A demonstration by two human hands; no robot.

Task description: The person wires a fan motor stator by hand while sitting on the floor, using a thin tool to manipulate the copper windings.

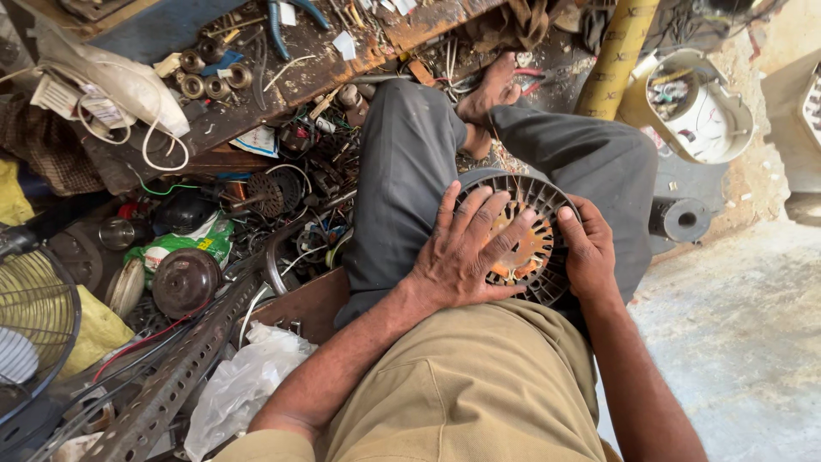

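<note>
A round black slotted motor cover (537, 198) with an orange finned part (528, 250) showing through rests on my lap, against my grey trouser leg (402, 180). My left hand (466, 252) lies flat on top of it, fingers spread across the slots. At the cover's right rim, my right hand (588, 252) grips the edge with the thumb on top. My bare foot (492, 90) rests on the floor beyond the knee.
A cluttered wooden bench (342, 51) with blue pliers, bearings and wires lies at top left. Motor parts, a dark round housing (184, 281), a perforated metal angle bar (171, 385), a fan grille (34, 316) and a plastic bag (244, 381) crowd the left. A white drum-shaped casing (697, 107) stands at top right.
</note>
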